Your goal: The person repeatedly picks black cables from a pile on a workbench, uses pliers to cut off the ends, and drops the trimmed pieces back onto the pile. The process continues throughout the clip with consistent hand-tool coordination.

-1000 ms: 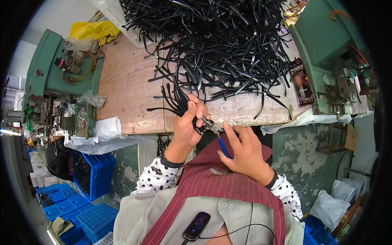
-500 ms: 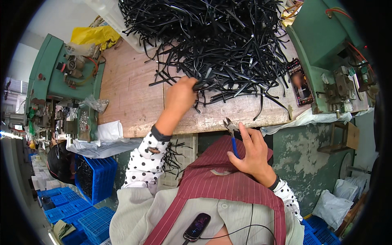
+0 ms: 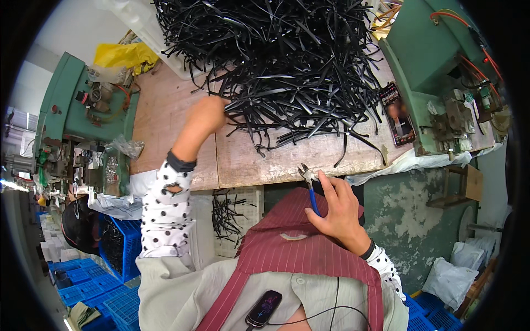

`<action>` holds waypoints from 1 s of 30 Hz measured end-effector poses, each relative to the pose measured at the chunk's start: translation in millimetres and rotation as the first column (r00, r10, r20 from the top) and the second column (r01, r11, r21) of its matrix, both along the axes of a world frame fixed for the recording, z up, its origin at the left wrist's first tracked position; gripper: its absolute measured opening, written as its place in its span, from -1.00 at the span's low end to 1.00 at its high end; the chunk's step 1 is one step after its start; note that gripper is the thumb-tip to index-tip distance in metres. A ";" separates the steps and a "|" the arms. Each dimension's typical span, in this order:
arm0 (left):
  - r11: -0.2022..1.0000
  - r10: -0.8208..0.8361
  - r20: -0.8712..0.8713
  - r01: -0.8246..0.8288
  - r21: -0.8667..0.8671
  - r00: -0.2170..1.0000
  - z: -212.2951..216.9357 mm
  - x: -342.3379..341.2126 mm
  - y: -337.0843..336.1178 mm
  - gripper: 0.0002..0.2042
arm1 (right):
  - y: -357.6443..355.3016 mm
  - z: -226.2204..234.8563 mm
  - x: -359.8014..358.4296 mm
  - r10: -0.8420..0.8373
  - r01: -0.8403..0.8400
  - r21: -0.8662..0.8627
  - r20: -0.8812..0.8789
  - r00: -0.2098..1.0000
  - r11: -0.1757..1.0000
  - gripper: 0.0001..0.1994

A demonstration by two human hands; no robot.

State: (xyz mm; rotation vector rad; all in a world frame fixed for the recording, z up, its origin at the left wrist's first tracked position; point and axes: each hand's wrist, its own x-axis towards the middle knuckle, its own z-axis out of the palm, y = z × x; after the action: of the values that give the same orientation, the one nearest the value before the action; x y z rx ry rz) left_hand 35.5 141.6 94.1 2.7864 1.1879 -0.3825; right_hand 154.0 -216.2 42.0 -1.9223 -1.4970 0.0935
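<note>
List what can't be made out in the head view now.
All in the head view:
What the left grip holds, if anything: fingertips hidden by the hand itself.
Blue-handled pliers: part of the handles covered by the right grip.
Black strip pile: far end cut off by the top edge; lower layers buried.
Pale crate: partly hidden by tabletop and apron.
Phone: screen details too small, blurred.

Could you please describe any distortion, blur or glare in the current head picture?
Head view: the fisheye skews the left machine near the dark rim; the left hand looks slightly blurred, while the pliers look fairly sharp; pale highlights streak the black pile; the far-left light is blown out.
</note>
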 end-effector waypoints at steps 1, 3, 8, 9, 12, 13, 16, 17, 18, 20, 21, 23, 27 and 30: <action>0.999 -0.030 -0.044 0.031 0.024 0.999 10.6 -9.2 -4.2 -0.76 | 0.6 -2.0 -0.2 -0.002 0.002 -0.003 -0.002 1.000 1.000 -0.09; 0.973 0.008 0.025 -0.002 -0.232 1.000 7.2 -33.6 3.0 -0.78 | 3.1 -2.9 -1.6 0.011 -0.011 -0.013 -0.017 1.000 1.000 -0.09; 0.371 0.642 0.389 0.176 -0.912 0.661 4.6 -61.6 -46.2 -0.72 | 12.7 -5.2 -5.6 0.061 -0.056 0.038 -0.140 0.988 0.998 -0.09; 0.310 0.735 0.422 0.291 -0.905 0.531 -3.4 -60.8 -64.0 -0.70 | 15.5 -2.6 -7.6 0.078 -0.070 0.056 -0.153 0.985 0.996 -0.10; 0.255 0.853 0.475 0.620 -0.742 0.217 -27.1 -43.7 -104.4 -0.64 | 27.3 16.4 -11.5 0.126 -0.112 0.102 -0.146 0.981 0.989 -0.12; 0.236 0.899 0.429 0.721 -0.651 0.093 -29.3 -35.8 -115.9 -0.62 | 30.2 23.0 -13.2 0.135 -0.121 0.107 -0.138 0.981 0.987 -0.12; 0.256 0.908 0.420 0.810 -0.528 -0.013 -34.5 -27.1 -130.5 -0.62 | 37.6 37.1 -18.1 0.153 -0.140 0.117 -0.111 0.982 0.983 -0.13; 0.271 0.909 0.413 0.826 -0.495 -0.050 -33.9 -23.9 -136.4 -0.62 | 38.6 39.3 -18.2 0.152 -0.140 0.116 -0.108 0.982 0.983 -0.13; 0.268 0.913 0.403 0.842 -0.468 -0.067 -34.3 -23.1 -140.1 -0.62 | 40.0 40.3 -19.2 0.152 -0.139 0.118 -0.107 0.983 0.983 -0.13; 0.373 0.866 0.485 0.799 -0.472 -0.118 -35.2 -19.0 -147.1 -0.62 | 41.7 40.7 -20.1 0.152 -0.139 0.117 -0.104 0.983 0.983 -0.13; 0.425 0.839 0.525 0.773 -0.471 -0.141 -35.6 -17.3 -150.3 -0.62 | 42.1 40.5 -20.5 0.153 -0.141 0.114 -0.103 0.983 0.983 -0.12; 0.469 0.817 0.548 0.759 -0.451 -0.179 -35.9 -15.9 -154.4 -0.62 | 42.5 40.2 -21.5 0.152 -0.142 0.106 -0.097 0.984 0.984 -0.12; 0.541 0.779 0.586 0.709 -0.452 -0.221 -37.4 -13.6 -158.3 -0.62 | 43.1 41.3 -22.8 0.149 -0.141 0.079 -0.093 0.985 0.987 -0.10; 0.545 0.785 0.583 0.679 -0.492 -0.208 -35.2 -13.0 -159.8 -0.63 | 41.8 39.6 -23.3 0.152 -0.147 0.052 -0.107 0.982 0.988 -0.09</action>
State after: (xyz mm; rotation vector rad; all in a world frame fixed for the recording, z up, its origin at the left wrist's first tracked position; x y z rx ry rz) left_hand 22.4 -18.2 59.0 0.9365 0.2762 1.0312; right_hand 130.7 -174.5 81.6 -1.7389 -1.5543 0.2293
